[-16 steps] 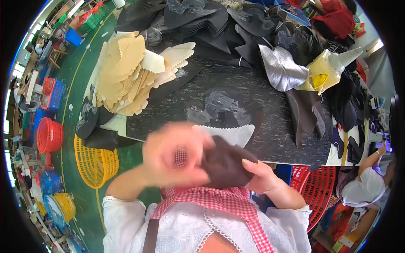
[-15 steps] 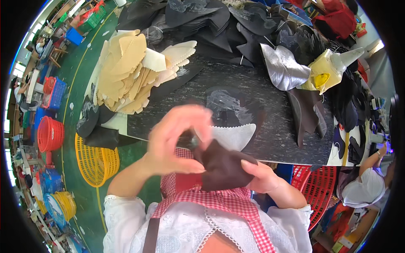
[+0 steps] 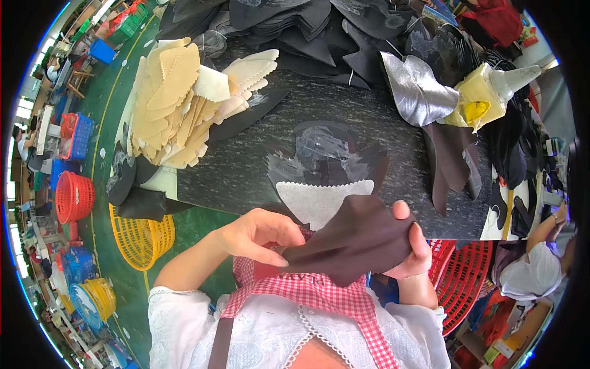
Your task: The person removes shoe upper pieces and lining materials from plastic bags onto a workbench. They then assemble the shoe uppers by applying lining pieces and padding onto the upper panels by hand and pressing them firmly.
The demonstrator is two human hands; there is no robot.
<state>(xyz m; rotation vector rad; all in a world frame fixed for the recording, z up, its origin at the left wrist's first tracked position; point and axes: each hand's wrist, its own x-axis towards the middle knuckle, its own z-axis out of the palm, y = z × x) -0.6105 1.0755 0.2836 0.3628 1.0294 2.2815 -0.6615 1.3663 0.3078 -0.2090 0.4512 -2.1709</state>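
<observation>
Brown piece (image 3: pixel 362 243) opened wider; prob. light, floppy, I'd grip edges. R hand (image 3: pixel 419 261) pinching it; L hand (image 3: pixel 255 234) fingers curled, pinch unclear.

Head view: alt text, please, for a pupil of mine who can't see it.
A person's right grip holds a dark brown piece in front of a red-checked apron, the left grip close to its left end. Beyond, a speckled black worktop bears cream pieces at left, dark pieces at the back and a yellowish bottle at right.
</observation>
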